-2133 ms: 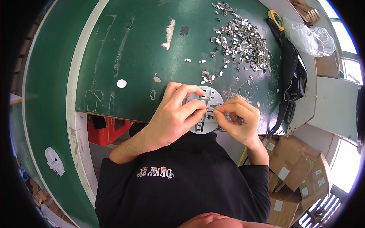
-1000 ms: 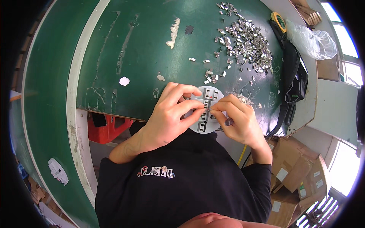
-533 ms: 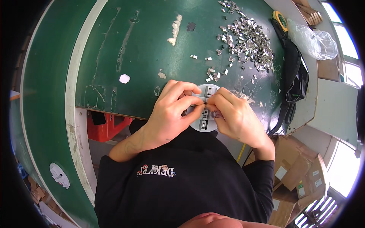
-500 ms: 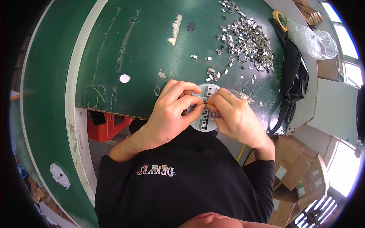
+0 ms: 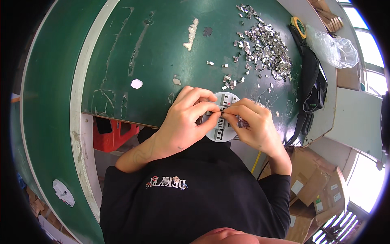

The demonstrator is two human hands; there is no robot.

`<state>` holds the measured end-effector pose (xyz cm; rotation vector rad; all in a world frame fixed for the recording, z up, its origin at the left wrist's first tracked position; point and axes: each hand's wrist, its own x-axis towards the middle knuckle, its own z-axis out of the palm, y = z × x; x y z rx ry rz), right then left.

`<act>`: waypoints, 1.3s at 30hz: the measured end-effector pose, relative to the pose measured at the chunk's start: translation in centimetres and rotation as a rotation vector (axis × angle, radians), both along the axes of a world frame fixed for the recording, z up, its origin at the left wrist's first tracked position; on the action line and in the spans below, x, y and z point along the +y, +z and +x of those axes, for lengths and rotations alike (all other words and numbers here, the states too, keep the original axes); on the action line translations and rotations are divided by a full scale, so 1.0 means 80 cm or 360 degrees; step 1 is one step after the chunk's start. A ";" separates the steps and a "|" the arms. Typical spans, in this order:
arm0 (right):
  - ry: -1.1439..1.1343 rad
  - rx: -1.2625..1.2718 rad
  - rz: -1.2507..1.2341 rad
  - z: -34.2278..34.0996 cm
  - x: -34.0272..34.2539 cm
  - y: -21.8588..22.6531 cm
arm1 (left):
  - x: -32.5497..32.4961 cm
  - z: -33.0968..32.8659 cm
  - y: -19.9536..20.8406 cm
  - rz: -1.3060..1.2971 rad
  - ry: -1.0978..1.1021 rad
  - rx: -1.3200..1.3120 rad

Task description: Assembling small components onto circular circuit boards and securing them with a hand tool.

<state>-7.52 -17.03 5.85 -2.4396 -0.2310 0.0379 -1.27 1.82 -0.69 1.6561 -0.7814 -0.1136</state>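
Note:
A round pale grey disc with raised slotted blocks [image 5: 219, 135] lies at the table's near edge, between my hands. My left hand [image 5: 189, 116] is over its left side, thumb and index finger pinched together near the middle of the disc. From the right, my right hand [image 5: 255, 124] meets it there with a similar pinch. Something small and dark shows between the fingertips, too small to name. Under my right hand's curled fingers is a shiny, purplish bit [image 5: 243, 123], partly hidden. The fingers cover the disc's centre.
A heap of small shiny metal clips [image 5: 270, 51] spreads over the green table [image 5: 162, 53] at the far right, with stray clips [image 5: 229, 82] nearer the disc. A black bag [image 5: 315, 81], a yellow tape roll [image 5: 298, 26] and clear plastic [image 5: 333, 46] line the right edge.
The right hand's fingers have shifted slightly right and uncovered more of the disc's upper part. The left hand keeps its pinch. The whole view has shifted a little.

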 end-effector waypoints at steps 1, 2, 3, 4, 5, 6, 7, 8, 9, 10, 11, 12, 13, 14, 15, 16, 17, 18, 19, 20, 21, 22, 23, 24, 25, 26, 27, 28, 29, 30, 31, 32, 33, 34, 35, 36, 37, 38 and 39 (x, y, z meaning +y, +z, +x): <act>0.0010 -0.0028 0.0001 0.000 0.000 0.000 | 0.000 0.000 0.000 -0.0006 -0.0005 0.0005; 0.0020 -0.0055 0.0002 0.000 0.001 -0.001 | 0.000 0.000 0.000 -0.0012 -0.0010 0.0010; 0.0030 -0.0082 0.0003 0.000 0.001 -0.001 | 0.000 0.000 0.000 -0.0019 -0.0015 0.0016; 0.0030 -0.0076 0.0003 0.000 0.001 -0.001 | 0.001 0.000 0.000 -0.0019 -0.0014 0.0021; 0.0029 -0.0069 0.0000 0.000 0.001 -0.001 | 0.001 0.001 0.000 -0.0016 -0.0020 0.0020; 0.0028 -0.0062 -0.0003 0.000 0.001 -0.002 | 0.001 0.001 0.000 -0.0012 -0.0025 0.0020; 0.0026 -0.0054 -0.0006 0.000 0.000 -0.002 | 0.001 0.001 0.000 -0.0009 -0.0031 0.0019; 0.0024 -0.0046 -0.0009 0.000 0.001 -0.002 | 0.001 0.001 0.000 -0.0006 -0.0038 0.0018; 0.0025 -0.0039 -0.0008 0.001 0.001 -0.002 | 0.002 0.001 -0.001 -0.0006 -0.0037 0.0026; 0.0040 -0.0034 -0.0047 0.001 0.002 -0.001 | 0.001 0.001 -0.001 -0.0010 -0.0037 0.0026; 0.0054 -0.0029 -0.0085 0.001 0.003 -0.001 | 0.001 0.001 -0.001 -0.0013 -0.0037 0.0026; 0.0069 -0.0025 -0.0123 0.001 0.005 0.000 | 0.001 0.001 -0.001 -0.0017 -0.0037 0.0026; 0.0084 -0.0022 -0.0161 0.001 0.006 0.000 | 0.001 0.001 -0.001 -0.0021 -0.0037 0.0025; 0.0077 -0.0016 -0.0160 0.001 0.007 0.000 | 0.001 0.001 -0.001 -0.0020 -0.0044 0.0030; 0.0092 -0.0018 -0.0174 0.001 0.009 0.000 | 0.001 0.002 -0.001 -0.0016 -0.0044 0.0028; 0.0107 -0.0022 -0.0189 0.002 0.011 0.000 | 0.001 0.003 -0.001 -0.0012 -0.0044 0.0023; 0.0122 -0.0028 -0.0203 0.002 0.012 0.000 | 0.001 0.003 0.000 -0.0008 -0.0044 0.0016; 0.0135 -0.0037 -0.0218 0.002 0.013 0.000 | 0.001 0.002 0.001 -0.0004 -0.0045 0.0007; 0.0134 -0.0048 -0.0221 0.003 0.011 0.000 | 0.001 0.003 0.001 -0.0007 -0.0045 -0.0005; 0.0129 -0.0034 -0.0157 0.005 0.009 0.000 | 0.001 0.002 0.001 0.0008 -0.0053 0.0002; 0.0125 -0.0020 -0.0094 0.006 0.007 0.000 | 0.002 0.002 -0.001 0.0022 -0.0061 0.0008; 0.0121 -0.0008 -0.0029 0.006 0.005 0.000 | 0.003 0.002 -0.001 0.0038 -0.0068 0.0014; 0.0117 0.0006 0.0038 0.006 0.004 0.001 | 0.004 0.003 -0.001 0.0056 -0.0076 0.0020; 0.0118 -0.0005 0.0036 0.006 0.003 0.003 | 0.007 0.003 0.000 0.0055 -0.0075 0.0010; 0.0015 -0.0045 0.0253 0.006 0.003 0.006 | 0.009 0.003 0.000 0.0062 -0.0106 -0.0018; -0.0087 -0.0083 0.0471 0.006 0.002 0.010 | 0.012 0.004 0.000 0.0071 -0.0137 -0.0045; -0.0188 -0.0119 0.0691 0.006 0.001 0.014 | 0.014 0.005 0.001 0.0081 -0.0167 -0.0069; -0.0290 -0.0153 0.0911 0.006 0.001 0.015 | 0.015 0.005 0.002 0.0091 -0.0198 -0.0092; -0.0299 -0.0160 0.0918 0.005 0.002 0.013 | 0.014 0.006 0.003 0.0097 -0.0208 -0.0096; -0.0272 -0.0201 0.1233 0.004 0.007 0.010 | 0.013 0.007 0.006 0.0124 -0.0250 -0.0126; -0.0240 -0.0242 0.1546 0.003 0.012 0.005 | 0.011 0.009 0.009 0.0149 -0.0291 -0.0156; -0.0204 -0.0283 0.1858 0.003 0.018 0.000 | 0.010 0.010 0.011 0.0173 -0.0330 -0.0185; -0.0162 -0.0325 0.2168 0.003 0.023 -0.004 | 0.010 0.011 0.011 0.0196 -0.0368 -0.0214; -0.0166 -0.0329 0.2171 0.003 0.026 -0.009 | 0.009 0.011 0.011 0.0200 -0.0373 -0.0215; -0.0137 -0.0381 0.2181 0.003 0.029 -0.015 | 0.009 0.012 0.009 0.0234 -0.0395 -0.0260; -0.0108 -0.0433 0.2188 0.003 0.032 -0.021 | 0.009 0.012 0.007 0.0267 -0.0416 -0.0305; -0.0078 -0.0484 0.2194 0.003 0.034 -0.026 | 0.008 0.012 0.005 0.0299 -0.0436 -0.0348; -0.0049 -0.0533 0.2198 0.003 0.036 -0.029 | 0.008 0.013 0.004 0.0330 -0.0457 -0.0391; -0.0050 -0.0529 0.2201 0.004 0.038 -0.030 | 0.008 0.012 0.004 0.0332 -0.0455 -0.0388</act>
